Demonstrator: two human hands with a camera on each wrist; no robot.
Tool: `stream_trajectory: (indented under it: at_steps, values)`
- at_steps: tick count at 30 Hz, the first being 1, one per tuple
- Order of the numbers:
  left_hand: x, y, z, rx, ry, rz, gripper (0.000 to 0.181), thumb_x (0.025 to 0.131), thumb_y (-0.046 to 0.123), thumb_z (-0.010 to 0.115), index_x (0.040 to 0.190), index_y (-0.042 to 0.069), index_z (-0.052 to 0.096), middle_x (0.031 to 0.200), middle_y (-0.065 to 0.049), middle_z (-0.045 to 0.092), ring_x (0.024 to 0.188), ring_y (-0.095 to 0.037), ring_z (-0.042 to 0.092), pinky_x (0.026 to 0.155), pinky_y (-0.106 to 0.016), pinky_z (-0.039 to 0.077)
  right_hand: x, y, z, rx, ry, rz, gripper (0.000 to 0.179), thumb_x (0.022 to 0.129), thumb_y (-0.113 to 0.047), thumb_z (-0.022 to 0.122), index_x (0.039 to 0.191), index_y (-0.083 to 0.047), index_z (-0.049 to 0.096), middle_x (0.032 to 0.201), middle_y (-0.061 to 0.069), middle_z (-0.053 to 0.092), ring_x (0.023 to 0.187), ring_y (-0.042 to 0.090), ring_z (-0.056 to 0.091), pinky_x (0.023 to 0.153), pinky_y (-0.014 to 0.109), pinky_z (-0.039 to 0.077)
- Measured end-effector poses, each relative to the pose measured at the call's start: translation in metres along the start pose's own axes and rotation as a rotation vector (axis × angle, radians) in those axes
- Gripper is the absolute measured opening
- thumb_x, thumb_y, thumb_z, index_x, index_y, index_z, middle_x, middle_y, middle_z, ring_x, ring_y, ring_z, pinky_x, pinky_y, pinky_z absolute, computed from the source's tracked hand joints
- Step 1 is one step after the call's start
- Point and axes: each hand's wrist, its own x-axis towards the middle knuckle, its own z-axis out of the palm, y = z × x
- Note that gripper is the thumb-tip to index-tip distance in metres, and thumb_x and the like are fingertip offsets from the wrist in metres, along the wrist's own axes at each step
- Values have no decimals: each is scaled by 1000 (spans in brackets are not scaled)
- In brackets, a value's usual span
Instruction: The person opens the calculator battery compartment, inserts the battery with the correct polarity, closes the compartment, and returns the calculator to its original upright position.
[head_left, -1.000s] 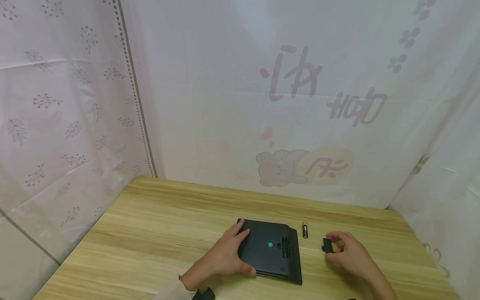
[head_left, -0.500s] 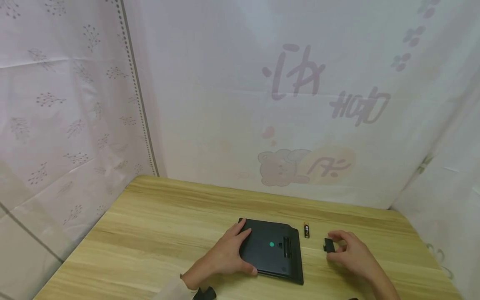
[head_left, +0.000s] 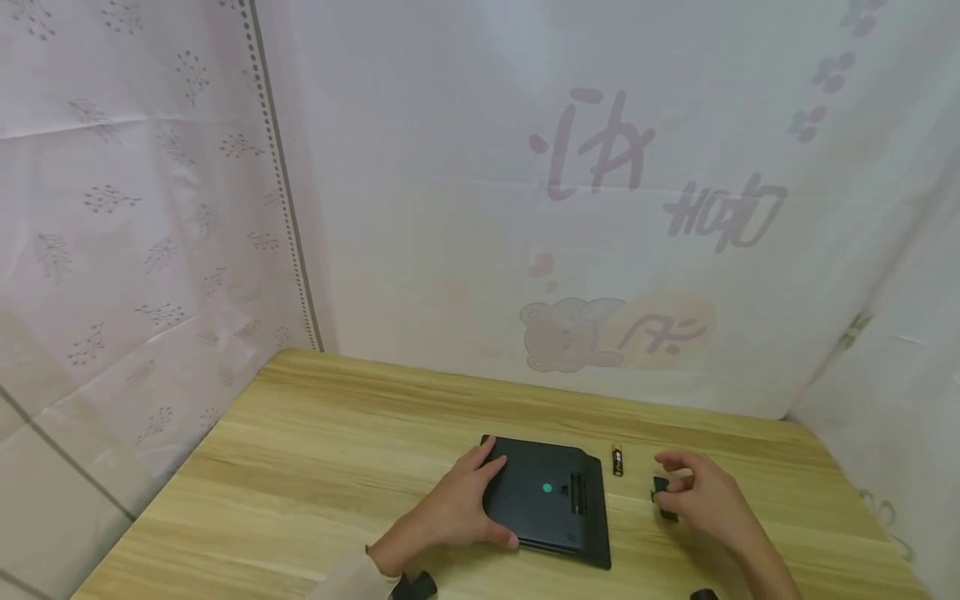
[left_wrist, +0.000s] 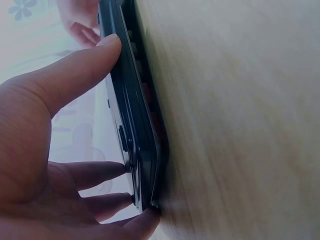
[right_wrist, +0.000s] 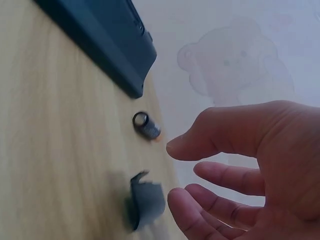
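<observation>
A black calculator (head_left: 525, 508) lies face down on the wooden table, keys glimpsed along its underside in the left wrist view. My left hand (head_left: 462, 504) holds it by its left part, thumb on the near edge and fingers at the far edge. The battery compartment (head_left: 577, 493) on its back is uncovered; whether a cell sits inside I cannot tell. Right of the calculator lies an AA-type battery (head_left: 617, 460), black with an orange end. My right hand (head_left: 711, 497) hovers with parted fingers beside a small black battery cover (right_wrist: 149, 204), which rests on the table.
The wooden table (head_left: 315, 467) meets a pale printed curtain (head_left: 420, 250) at its back edge. More curtain hangs at the left and right. A dark piece of gear (head_left: 415, 586) shows by the left wrist.
My right hand has let go of the battery cover, which now lies on the table. Its fingers have parted and lifted slightly. The left hand keeps its hold on the calculator.
</observation>
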Motion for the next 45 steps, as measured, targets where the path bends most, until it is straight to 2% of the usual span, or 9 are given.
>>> stream_trajectory:
  at_steps: [4,12,19,25,33,45]
  values:
    - [1,0,0,2,-1,-3,113,77,47,103,168,9,48,183,-7,21,166,-37,21,126,-59,34,5,-13,-2,5,-2,-21,65,89,-12,85,146,8,61,140,26,64,108,29,70,70,34,60]
    - [3,0,0,15,-2,-4,113,77,47,103,167,8,48,183,-7,21,166,-37,22,126,-58,34,20,-29,2,-7,-22,-112,59,91,-5,76,145,12,61,137,30,65,109,36,73,72,38,62]
    - [3,-1,0,15,-5,-1,112,77,48,103,167,8,48,183,-8,21,166,-38,22,126,-58,34,35,-35,12,-70,-14,-157,54,91,-5,75,140,14,64,129,30,69,111,46,71,79,49,62]
    - [1,-1,0,10,-6,5,112,78,48,102,167,8,48,182,-9,21,166,-39,22,125,-59,35,44,-34,18,-93,-18,-151,52,89,-7,76,135,16,66,127,31,71,114,48,70,82,50,62]
    - [2,-2,1,17,-5,1,113,78,49,102,167,8,48,183,-8,20,166,-38,22,126,-59,35,52,-27,26,-130,0,-198,45,88,-9,82,123,16,71,120,32,73,115,52,69,96,63,57]
    - [1,-2,1,27,-2,10,112,78,49,102,167,8,48,183,-9,21,166,-38,23,125,-58,35,54,-32,33,-189,22,-212,38,84,-9,85,114,12,75,108,23,75,106,45,70,93,62,57]
